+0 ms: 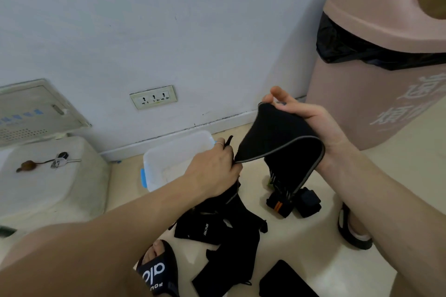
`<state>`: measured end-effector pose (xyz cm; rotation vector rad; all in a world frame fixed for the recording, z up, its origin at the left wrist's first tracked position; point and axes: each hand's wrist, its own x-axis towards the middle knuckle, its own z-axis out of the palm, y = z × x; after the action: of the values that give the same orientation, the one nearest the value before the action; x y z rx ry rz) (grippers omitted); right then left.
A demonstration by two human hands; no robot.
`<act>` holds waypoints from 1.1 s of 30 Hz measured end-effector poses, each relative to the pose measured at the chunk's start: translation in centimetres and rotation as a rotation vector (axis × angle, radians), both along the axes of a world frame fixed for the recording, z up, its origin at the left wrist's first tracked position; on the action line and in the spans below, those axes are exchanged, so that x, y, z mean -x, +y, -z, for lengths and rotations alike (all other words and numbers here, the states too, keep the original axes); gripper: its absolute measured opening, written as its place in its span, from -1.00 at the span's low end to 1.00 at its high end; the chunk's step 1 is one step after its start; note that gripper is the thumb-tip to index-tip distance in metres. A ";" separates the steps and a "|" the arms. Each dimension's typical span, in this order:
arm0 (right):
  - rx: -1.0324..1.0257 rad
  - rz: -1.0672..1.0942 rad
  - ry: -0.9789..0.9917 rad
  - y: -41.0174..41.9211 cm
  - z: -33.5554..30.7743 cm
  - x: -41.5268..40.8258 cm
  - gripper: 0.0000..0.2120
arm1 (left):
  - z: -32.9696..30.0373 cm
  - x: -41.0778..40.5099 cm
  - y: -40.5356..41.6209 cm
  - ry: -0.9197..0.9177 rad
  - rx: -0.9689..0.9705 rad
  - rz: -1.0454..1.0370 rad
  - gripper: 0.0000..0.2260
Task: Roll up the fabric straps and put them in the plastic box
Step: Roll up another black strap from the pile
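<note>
Both hands hold one black strap (280,137) up above the floor (311,243). The left hand (214,171) has its grip closed on the strap's lower end, fingers curled round the fabric, a ring on one finger. The right hand (309,120) pinches the upper end between thumb and fingers, and the strap bends over in a fold with a grey edge, its far end hanging down beside the right wrist. Below, more black straps (229,231) lie loose in a heap on the floor, and rolled ones (289,202) sit just right of them. The clear plastic box (176,152) with blue clips stands on the floor against the wall, behind the left hand. A pink bin (376,79) stands at the right. A sandalled foot (156,270) shows at the bottom edge
</note>
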<state>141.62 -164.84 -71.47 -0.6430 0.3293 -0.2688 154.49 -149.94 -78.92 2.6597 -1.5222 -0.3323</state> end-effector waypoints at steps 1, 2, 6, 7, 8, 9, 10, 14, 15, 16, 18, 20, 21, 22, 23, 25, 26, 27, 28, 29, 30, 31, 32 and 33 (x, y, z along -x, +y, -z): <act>0.001 0.005 -0.006 -0.2 -0.1 0.2 -0.72 | 0.0 -0.3 0.1 -0.017 -0.003 -0.022 -0.71; 0.008 0.011 -0.009 -0.4 -0.2 0.5 -0.71 | 0.1 -0.5 0.2 -0.042 -0.021 -0.037 -0.72; 0.314 0.090 0.283 -1.9 0.0 0.8 -0.67 | -0.2 -2.5 0.7 -0.078 -0.062 -0.066 -0.77; 0.518 0.105 0.440 -2.3 0.4 0.8 -0.66 | -0.4 -2.9 0.8 -0.070 -0.043 -0.065 -0.77; 0.750 0.101 0.598 -2.7 1.1 0.8 -0.67 | -0.7 -3.3 1.0 -0.069 -0.026 -0.061 -0.77; 0.961 0.051 0.729 -3.1 1.9 0.9 -0.70 | -1.0 -3.5 1.1 -0.073 -0.010 -0.054 -0.76; 1.113 -0.059 0.821 -3.3 2.5 1.0 -0.74 | -1.5 -3.5 1.1 -0.076 0.009 -0.045 -0.76; 1.329 -0.526 0.931 -2.2 3.9 1.1 -0.49 | -3.1 -2.8 1.3 -0.081 0.070 0.012 -0.79; 1.294 -0.502 0.870 -1.5 3.9 0.6 -0.48 | -3.4 -2.6 1.3 -0.082 0.083 0.033 -0.79; 1.216 -0.445 0.798 -0.9 4.4 -0.6 -0.53 | -3.6 -2.4 1.4 -0.078 0.093 0.056 -0.79; 1.066 -0.343 0.660 0.2 5.2 -2.0 -0.63 | -3.9 -2.0 1.5 -0.055 0.117 0.101 -0.78; 1.002 -0.259 0.552 0.9 5.6 -2.3 -0.64 | -4.2 -1.7 1.8 -0.032 0.142 0.124 -0.73; 1.015 -0.201 0.547 1.5 5.0 -2.4 -0.61 | -4.3 -1.6 1.9 -0.024 0.154 0.126 -0.70; 1.025 -0.145 0.527 1.8 4.7 -2.1 -0.58 | -4.5 -1.6 1.9 -0.018 0.158 0.123 -0.67; 1.032 -0.125 0.490 2.1 4.5 -1.5 -0.58 | -4.6 -1.6 2.0 -0.019 0.155 0.121 -0.64; 1.035 -0.137 0.460 2.4 4.3 -1.3 -0.51 | -4.6 -1.8 2.1 -0.042 0.137 0.136 -0.57; 1.042 -0.145 0.470 2.4 4.3 -1.7 -0.44 | -4.6 -1.9 2.2 -0.053 0.123 0.144 -0.57; 1.032 -0.166 0.469 2.4 4.3 -1.9 -0.45 | -4.5 -2.0 2.3 -0.059 0.110 0.145 -0.62; 0.994 -0.179 0.444 2.5 4.4 -2.1 -0.56 | -4.4 -2.2 2.3 -0.063 0.097 0.140 -0.68; 0.925 -0.189 0.402 2.5 4.5 -2.2 -0.70 | -4.2 -2.5 2.4 -0.066 0.087 0.133 -0.74; 0.835 -0.197 0.351 2.5 4.7 -2.2 -0.78 | -4.1 -2.7 2.3 -0.067 0.074 0.127 -0.77; 0.744 -0.214 0.315 2.7 4.5 -2.1 -0.78 | -4.0 -2.9 2.4 -0.067 0.056 0.124 -0.80; 0.666 -0.237 0.291 2.9 4.4 -2.0 -0.78 | -3.8 -3.1 2.4 -0.070 0.033 0.123 -0.82; 0.602 -0.266 0.271 3.1 4.0 -2.0 -0.82 | -3.6 -3.2 2.4 -0.078 0.008 0.128 -0.82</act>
<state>143.58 -161.75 -75.50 -1.3121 0.4201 -0.0178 157.72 -147.52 -75.32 2.6046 -1.7171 -0.2302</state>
